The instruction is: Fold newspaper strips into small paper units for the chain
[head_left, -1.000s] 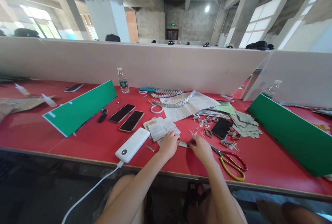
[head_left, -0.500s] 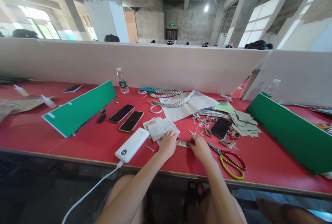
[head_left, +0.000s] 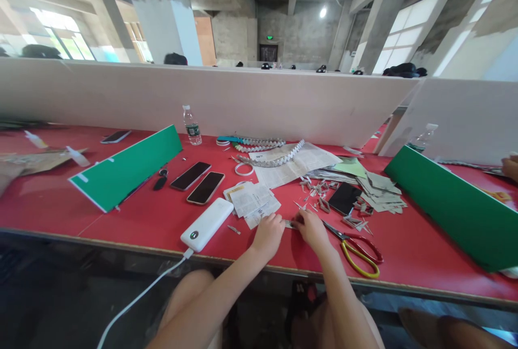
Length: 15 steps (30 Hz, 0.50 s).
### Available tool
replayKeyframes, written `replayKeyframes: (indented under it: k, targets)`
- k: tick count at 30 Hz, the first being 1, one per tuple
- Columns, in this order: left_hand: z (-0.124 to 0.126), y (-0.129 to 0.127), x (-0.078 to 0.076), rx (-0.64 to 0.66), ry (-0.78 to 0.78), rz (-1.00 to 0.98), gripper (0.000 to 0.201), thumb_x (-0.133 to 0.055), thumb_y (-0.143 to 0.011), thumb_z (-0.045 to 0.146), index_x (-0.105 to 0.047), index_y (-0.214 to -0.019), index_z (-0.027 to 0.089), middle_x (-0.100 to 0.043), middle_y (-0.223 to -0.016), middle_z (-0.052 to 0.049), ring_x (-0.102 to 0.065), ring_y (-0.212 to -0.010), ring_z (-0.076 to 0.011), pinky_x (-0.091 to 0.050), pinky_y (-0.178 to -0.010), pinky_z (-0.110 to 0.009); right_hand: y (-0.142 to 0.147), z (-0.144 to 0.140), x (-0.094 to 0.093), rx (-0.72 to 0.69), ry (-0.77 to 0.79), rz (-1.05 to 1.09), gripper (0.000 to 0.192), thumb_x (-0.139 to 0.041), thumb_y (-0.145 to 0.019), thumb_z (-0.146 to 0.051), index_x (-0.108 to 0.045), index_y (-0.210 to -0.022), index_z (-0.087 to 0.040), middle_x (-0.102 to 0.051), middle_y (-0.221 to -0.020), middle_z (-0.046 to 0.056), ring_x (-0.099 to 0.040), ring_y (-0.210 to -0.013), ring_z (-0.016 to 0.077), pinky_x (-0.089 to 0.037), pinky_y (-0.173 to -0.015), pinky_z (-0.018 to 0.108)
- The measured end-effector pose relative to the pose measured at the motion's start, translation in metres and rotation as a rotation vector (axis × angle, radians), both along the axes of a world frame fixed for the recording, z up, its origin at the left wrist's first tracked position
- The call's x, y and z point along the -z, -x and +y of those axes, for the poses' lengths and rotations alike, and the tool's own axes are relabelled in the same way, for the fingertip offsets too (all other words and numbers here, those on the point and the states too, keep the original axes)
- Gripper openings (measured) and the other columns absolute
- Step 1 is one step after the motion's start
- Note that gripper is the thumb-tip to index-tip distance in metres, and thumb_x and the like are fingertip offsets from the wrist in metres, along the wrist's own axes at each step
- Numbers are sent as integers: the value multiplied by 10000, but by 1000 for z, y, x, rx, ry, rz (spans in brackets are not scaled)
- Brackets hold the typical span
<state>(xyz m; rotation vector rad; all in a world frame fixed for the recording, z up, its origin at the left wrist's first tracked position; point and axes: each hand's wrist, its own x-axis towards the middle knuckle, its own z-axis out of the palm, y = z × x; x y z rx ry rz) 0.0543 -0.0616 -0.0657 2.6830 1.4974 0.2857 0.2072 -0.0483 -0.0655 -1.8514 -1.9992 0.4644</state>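
A narrow folded strip of newspaper (head_left: pixel 289 224) spans the gap between my two hands, low over the red table. My left hand (head_left: pixel 269 234) is closed on its left end, and my right hand (head_left: pixel 311 228) pinches the right end. Just beyond my left hand lie cut newspaper pieces (head_left: pixel 251 201) in a loose stack. Scissors (head_left: pixel 356 249) with one red and one yellow handle rest to the right of my right hand. Small folded paper pieces (head_left: pixel 324 204) are scattered past that hand, around a dark phone (head_left: pixel 345 198).
A white power bank (head_left: pixel 207 225) with a cable lies left of my hands, near two phones (head_left: pixel 205 188). Green dividers (head_left: pixel 129 168) stand at both sides. Behind are braided paper chains (head_left: pixel 279 161), a tape roll (head_left: pixel 244 169) and a water bottle (head_left: pixel 191 125).
My left hand has shifted slightly right and nearer my right hand along the paper strip, uncovering more of the newspaper stack. Another person's hand now shows at the far right edge.
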Motion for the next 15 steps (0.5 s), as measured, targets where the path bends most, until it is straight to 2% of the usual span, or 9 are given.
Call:
replayKeyframes:
  k: [2, 5, 9, 15]
  targets:
    - [-9, 2, 2, -1, -2, -23, 283, -393, -847, 96, -603, -1033, 128, -611, -1034, -108, -525, -1012, -224, -433, -862, -349, 0, 1, 1, 1, 11, 10, 34, -571, -769, -147, -603, -769, -158, -624, -847, 65, -558, -790, 167, -366, -698, 236]
    - [-21, 10, 5, -19, -4, -120, 401, -406, -884, 278, -482, -1251, 136, -516, -1280, -124, -411, -1217, -263, -352, -1003, -404, 0, 1, 2, 5, 10, 21, 29, -575, -771, -157, -600, -756, -161, -620, -834, 61, -556, -775, 164, -367, -693, 235]
    - [-26, 20, 6, 17, 57, -137, 583, -390, -864, 514, -411, -1333, 169, -436, -1377, -100, -280, -1314, -304, -313, -1038, -437, -2, -1, 0, 5, -4, 37, 26, -585, -770, -173, -600, -749, -170, -619, -826, 50, -557, -767, 160, -365, -674, 229]
    - [-29, 24, 6, 7, 0, -76, 589, -336, -864, 564, -354, -1368, 261, -404, -1406, -81, -258, -1319, -343, -133, -1054, -606, -2, -7, -6, 14, -64, 8, 61, -576, -747, -134, -613, -751, -181, -625, -818, 38, -558, -785, 159, -354, -676, 226]
